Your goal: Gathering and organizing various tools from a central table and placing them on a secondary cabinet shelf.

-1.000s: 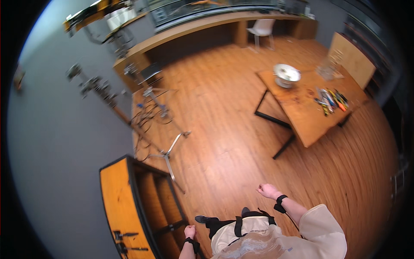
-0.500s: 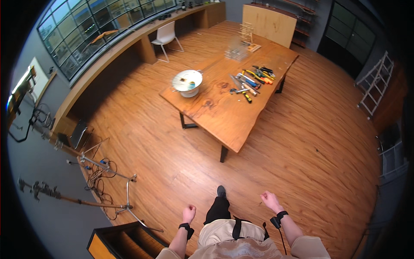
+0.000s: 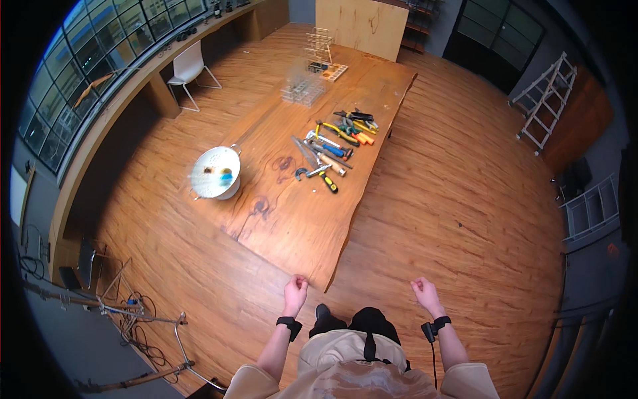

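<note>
Left hand (image 3: 296,294) and right hand (image 3: 425,294) curl closed, apparently empty; stepping forward could bump left knuckles on table (image 3: 296,236).

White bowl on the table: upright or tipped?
Upright: the white bowl stands on its base on the wooden table, open top up.

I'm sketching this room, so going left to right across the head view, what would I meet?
White colander, left hand, black-and-yellow tool handle, orange handles, right hand, white ladder.
</note>
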### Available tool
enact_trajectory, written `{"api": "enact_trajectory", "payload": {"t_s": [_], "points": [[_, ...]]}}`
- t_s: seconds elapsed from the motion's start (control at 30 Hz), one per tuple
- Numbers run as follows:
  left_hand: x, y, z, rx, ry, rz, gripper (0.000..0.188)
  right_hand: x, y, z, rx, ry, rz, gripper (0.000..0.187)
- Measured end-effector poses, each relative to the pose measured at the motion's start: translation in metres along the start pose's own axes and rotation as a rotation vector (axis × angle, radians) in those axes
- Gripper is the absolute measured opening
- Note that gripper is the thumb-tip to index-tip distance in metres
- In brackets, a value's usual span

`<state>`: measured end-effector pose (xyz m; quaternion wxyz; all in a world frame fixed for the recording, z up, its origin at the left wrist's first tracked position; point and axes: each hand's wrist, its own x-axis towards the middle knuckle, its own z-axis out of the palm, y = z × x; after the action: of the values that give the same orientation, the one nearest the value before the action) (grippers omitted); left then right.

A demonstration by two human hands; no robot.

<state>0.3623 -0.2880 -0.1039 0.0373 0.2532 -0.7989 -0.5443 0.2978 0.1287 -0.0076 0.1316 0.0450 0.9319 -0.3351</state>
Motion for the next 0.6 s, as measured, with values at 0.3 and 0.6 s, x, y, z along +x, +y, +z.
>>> {"api": "enact_trajectory", "payload": {"t_s": [0.3,0.6], "points": [[0.103,0.063,0.077,0.035,0.063,-0.035,0.014,0.134,0.027,-0.039,0.044,-0.024,-0.020,0.027],[0.173,0.182,0.161,0.497,0.029,-0.102,0.018,0.311,0.014,-0.105,0.030,-0.222,-0.223,0.027]]}}
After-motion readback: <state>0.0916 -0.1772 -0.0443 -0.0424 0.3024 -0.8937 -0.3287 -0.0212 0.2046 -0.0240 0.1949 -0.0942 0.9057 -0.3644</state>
